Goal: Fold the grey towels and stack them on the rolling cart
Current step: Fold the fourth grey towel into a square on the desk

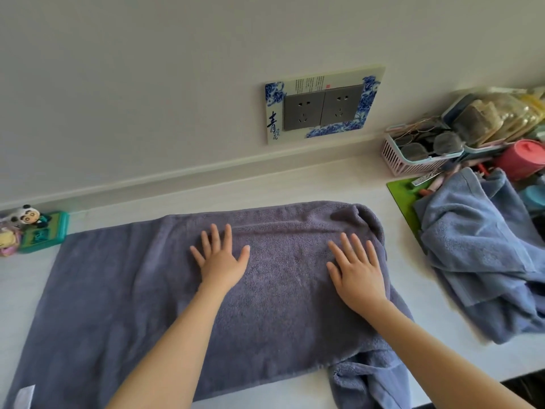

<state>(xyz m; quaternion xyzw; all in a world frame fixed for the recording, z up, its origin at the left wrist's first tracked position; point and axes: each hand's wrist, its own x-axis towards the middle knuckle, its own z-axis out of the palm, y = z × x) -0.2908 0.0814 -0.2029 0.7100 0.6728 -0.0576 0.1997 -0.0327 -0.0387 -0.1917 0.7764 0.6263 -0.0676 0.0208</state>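
2 bare forearms, no sleeves or jewellery.

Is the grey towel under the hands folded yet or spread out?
Mostly spread: the grey towel lies flat on the counter, its right end bunched, both hands pressing on it.

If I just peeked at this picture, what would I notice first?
First, the two flat hands, the left hand and right hand, pressing on the big grey towel spread across the white table. Then the blue-flowered wall socket frame above, and the rumpled blue towel at the right.
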